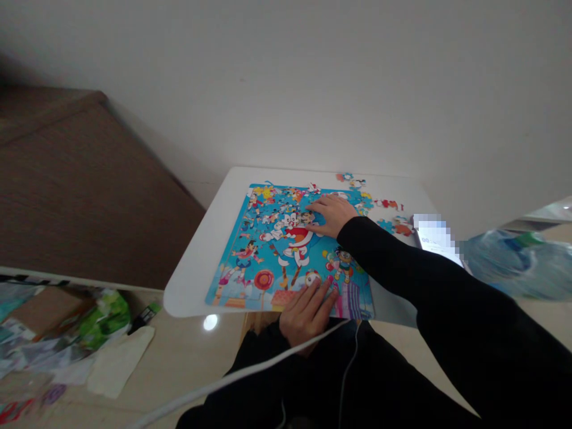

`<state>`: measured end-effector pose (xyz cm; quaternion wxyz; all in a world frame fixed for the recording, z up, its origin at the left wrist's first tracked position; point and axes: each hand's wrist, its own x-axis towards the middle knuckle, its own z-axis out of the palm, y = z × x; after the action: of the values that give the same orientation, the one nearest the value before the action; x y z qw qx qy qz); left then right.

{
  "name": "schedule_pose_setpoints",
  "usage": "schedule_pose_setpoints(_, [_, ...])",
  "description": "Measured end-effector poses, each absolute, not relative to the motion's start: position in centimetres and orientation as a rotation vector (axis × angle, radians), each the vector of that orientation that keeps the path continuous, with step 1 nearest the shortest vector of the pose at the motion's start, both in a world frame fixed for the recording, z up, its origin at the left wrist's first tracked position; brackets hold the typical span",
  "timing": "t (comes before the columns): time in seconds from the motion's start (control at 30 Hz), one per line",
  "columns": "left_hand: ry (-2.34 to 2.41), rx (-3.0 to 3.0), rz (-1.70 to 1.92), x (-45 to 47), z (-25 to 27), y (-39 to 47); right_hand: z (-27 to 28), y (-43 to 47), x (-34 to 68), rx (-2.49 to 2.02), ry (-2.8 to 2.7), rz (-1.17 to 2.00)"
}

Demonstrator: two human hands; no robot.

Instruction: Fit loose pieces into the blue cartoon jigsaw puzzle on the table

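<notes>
A colourful cartoon jigsaw puzzle (230,262) with a blue border lies on a small white table. Its lower part looks joined up, while pieces in the upper part lie loose and jumbled. My right hand (333,215) reaches in over the upper middle, its thumb and forefinger bent around a puzzle piece (307,218) just above the red-and-white figure. Palm down, my left hand (308,311) rests on the puzzle's bottom edge with its fingers stretched out. Loose puzzle pieces (388,204) are scattered along the right and top of the puzzle.
The white table (190,280) stands against a pale wall. A lit phone (438,241) is at its right, partly behind my right sleeve, near a clear plastic bag (518,265). A white cable (250,370) crosses my lap. Brown furniture (89,185) and floor clutter (102,319) are at left.
</notes>
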<state>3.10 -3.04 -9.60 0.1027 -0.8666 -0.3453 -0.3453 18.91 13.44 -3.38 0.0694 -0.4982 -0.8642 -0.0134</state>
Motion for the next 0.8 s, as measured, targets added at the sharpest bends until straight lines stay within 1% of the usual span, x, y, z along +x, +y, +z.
schedule_pose_setpoints(0.17, [-1.015, -2.552, -1.028, 3.1, -9.8, -3.1, -3.3, 12.9, 21.9, -1.664, -2.529, -0.095])
schedule_pose_setpoints(0.37, [-1.008, -2.565, -1.023, 3.1, -9.7, -3.1, -3.3, 12.3, 24.3, -1.843, -2.563, -0.068])
schedule_pose_setpoints(0.5, [-1.027, -2.547, -1.046, 3.2, -9.8, -3.0, -3.5, 10.7, 23.4, -1.806, -2.628, -0.038])
schedule_pose_setpoints(0.67, [-1.028, -2.532, -1.062, 3.3, -10.1, -3.1, -3.2, 8.2, 21.1, -1.798, -2.656, -0.1])
schedule_pose_setpoints(0.8, [-1.028, -2.538, -1.031, 3.3, -9.9, -3.0, -3.2, 7.6, 20.0, -1.825, -2.647, -0.087])
